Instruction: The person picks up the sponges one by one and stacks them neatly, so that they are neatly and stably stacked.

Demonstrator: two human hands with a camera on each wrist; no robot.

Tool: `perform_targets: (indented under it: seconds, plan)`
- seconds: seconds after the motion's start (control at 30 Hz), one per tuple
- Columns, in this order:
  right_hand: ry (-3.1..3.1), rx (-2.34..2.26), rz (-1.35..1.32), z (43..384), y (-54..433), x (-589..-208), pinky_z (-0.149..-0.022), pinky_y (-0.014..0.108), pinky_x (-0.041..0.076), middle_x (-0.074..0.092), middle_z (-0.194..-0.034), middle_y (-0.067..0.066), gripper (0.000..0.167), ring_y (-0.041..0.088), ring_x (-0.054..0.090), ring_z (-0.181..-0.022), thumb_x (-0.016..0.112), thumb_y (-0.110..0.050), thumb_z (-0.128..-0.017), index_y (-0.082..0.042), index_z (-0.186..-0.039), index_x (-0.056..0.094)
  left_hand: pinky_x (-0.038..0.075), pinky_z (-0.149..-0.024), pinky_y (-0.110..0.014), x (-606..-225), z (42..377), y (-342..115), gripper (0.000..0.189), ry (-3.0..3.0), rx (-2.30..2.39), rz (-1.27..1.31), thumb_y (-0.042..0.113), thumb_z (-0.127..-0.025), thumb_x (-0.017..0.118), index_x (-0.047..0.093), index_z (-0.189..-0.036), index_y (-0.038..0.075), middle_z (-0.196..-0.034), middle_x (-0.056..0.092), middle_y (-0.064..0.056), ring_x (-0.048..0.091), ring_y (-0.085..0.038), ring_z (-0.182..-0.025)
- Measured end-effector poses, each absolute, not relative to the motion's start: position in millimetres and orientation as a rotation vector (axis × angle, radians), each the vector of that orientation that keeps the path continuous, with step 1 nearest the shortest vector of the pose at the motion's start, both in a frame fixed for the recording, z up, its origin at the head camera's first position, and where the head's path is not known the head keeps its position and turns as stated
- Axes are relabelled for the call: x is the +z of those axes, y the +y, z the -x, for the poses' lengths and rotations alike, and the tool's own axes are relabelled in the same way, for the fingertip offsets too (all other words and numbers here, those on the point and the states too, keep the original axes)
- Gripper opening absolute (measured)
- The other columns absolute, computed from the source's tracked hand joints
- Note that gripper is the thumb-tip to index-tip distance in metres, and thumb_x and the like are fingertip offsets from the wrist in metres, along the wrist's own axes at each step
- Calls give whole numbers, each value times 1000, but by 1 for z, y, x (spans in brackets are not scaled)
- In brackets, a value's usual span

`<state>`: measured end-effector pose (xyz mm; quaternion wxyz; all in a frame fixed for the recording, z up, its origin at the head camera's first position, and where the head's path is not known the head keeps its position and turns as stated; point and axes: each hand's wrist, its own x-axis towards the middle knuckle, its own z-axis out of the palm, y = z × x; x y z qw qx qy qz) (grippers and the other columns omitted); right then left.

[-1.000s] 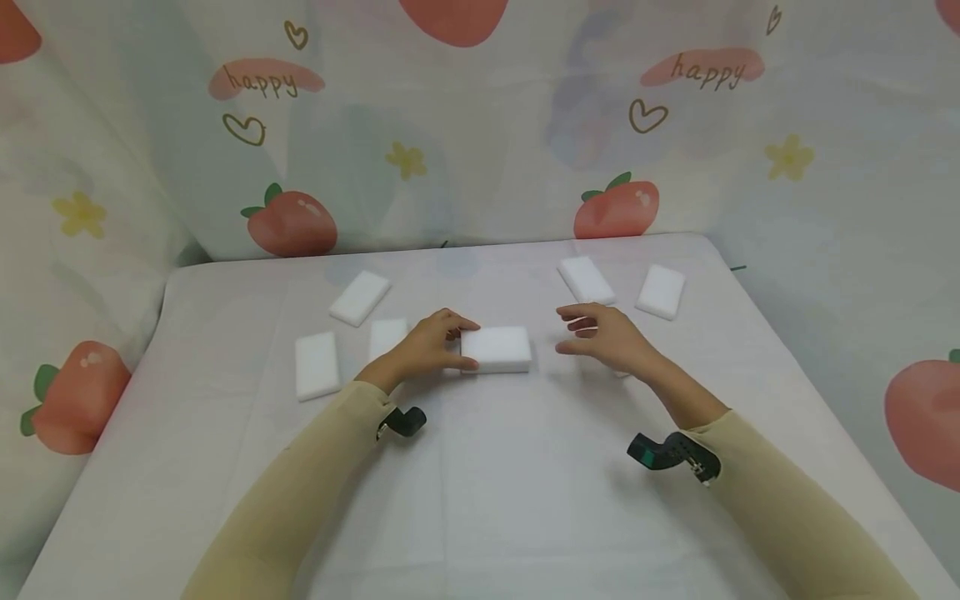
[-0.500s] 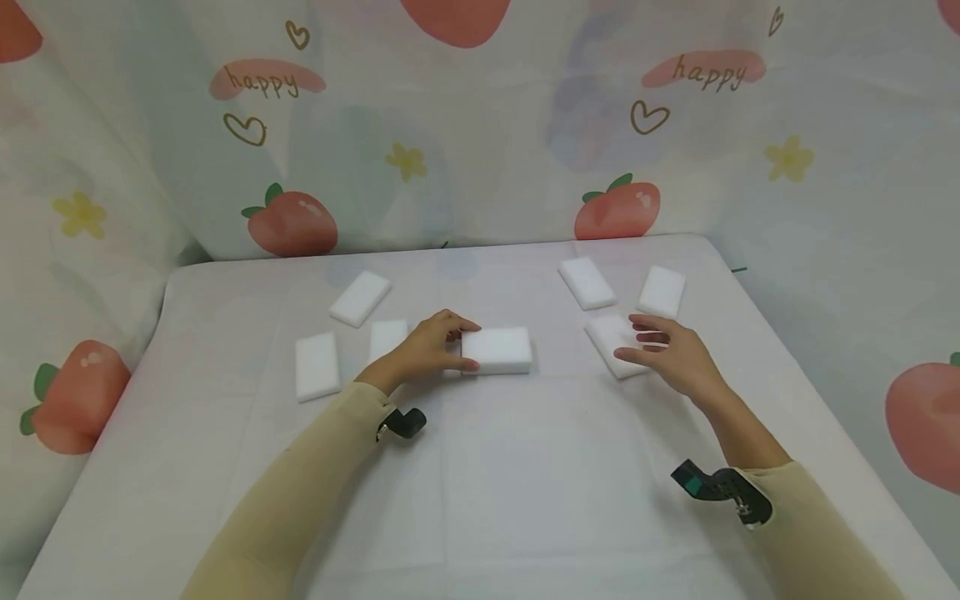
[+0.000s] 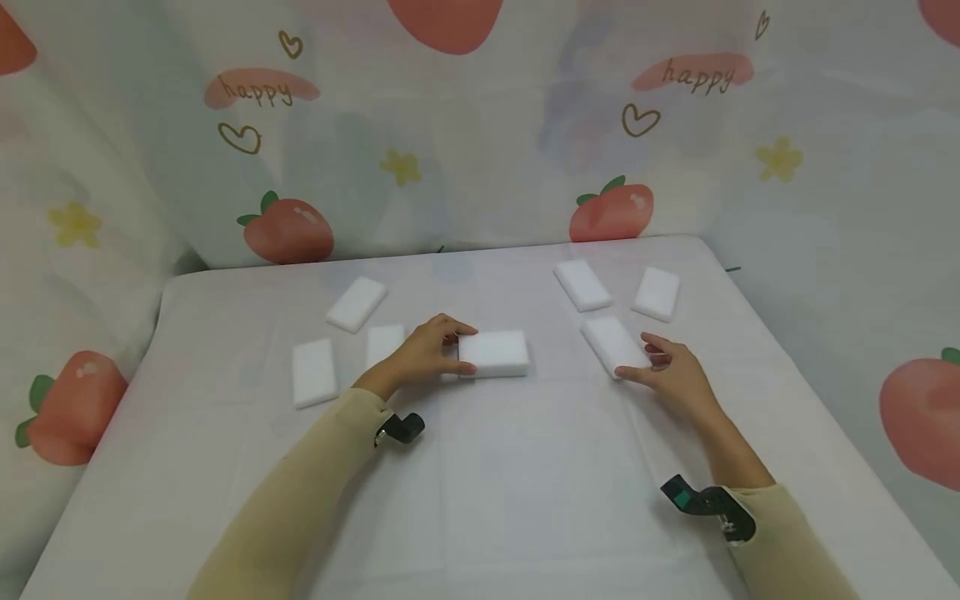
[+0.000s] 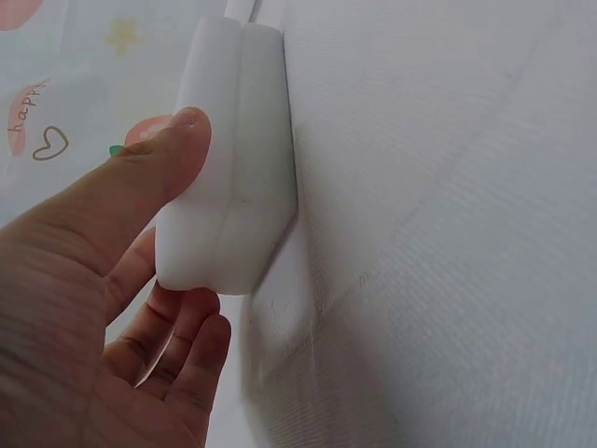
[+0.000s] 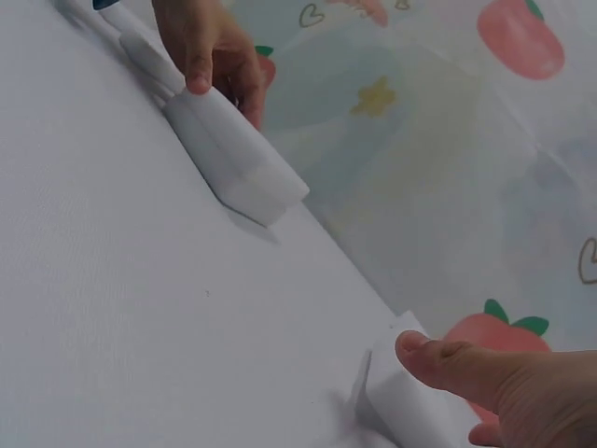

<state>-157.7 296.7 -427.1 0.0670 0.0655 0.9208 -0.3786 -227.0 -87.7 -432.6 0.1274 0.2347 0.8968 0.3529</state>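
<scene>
Two white sponges [image 3: 493, 353], stacked flat on each other, lie at the middle of the table. My left hand [image 3: 423, 350] grips their left end, thumb on the near side and fingers on the far side; the seam between the layers shows in the left wrist view on the sponge stack [image 4: 233, 177]. To the right, my right hand [image 3: 678, 379] holds the near right end of another white sponge [image 3: 611, 340] between thumb and fingers. In the right wrist view the thumb lies against this sponge [image 5: 406, 397], while most of the fingers are out of sight.
Behind the right hand lie two single white sponges, one farther left [image 3: 582, 285] and one at the right [image 3: 657, 293]. On the left are more sponges: one at the back [image 3: 357, 303], one nearer [image 3: 314, 372], and one partly behind the left hand [image 3: 385, 343]. A white cloth [image 3: 510, 500] covers the table.
My right hand has moved right, away from the stack, and its thumb and fingers have come to the end of the right-hand sponge. The left hand has stayed on the stack.
</scene>
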Motion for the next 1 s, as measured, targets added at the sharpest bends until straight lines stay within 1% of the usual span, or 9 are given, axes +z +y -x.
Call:
perform_targets:
  seconds: [0.23,0.43,0.7,1.0]
  plan:
    - [2796,-1160,-190,159,289,-431,-94,53,43,41,-139,31,93,42,44,-120,77,-41,-84,2,-151,30,46,-101,-38,-434,229,-89,67,2628,1033,-688,34,-75,86,61,-134,14,-125,55,-6,55,-21,-115]
    - [2810,-1194,-200,158,286,-436,-97,54,41,40,-137,30,91,41,43,-120,80,-37,-82,5,-148,34,46,-102,-38,-436,230,-88,66,2618,1048,-699,34,-75,87,62,-132,14,-124,55,-5,55,-21,-115]
    - [2829,-1194,-218,156,285,-439,-97,55,41,42,-132,29,87,42,45,-119,79,-35,-83,5,-147,36,46,-103,-38,-436,229,-87,66,2618,1045,-683,33,-75,87,62,-132,14,-123,55,-5,55,-22,-115]
    - [2827,-1170,-222,158,286,-438,-99,58,40,42,-136,30,86,43,44,-121,78,-36,-84,4,-148,35,45,-103,-38,-435,227,-87,66,2609,1046,-677,33,-76,86,60,-133,13,-123,54,-5,54,-22,-114]
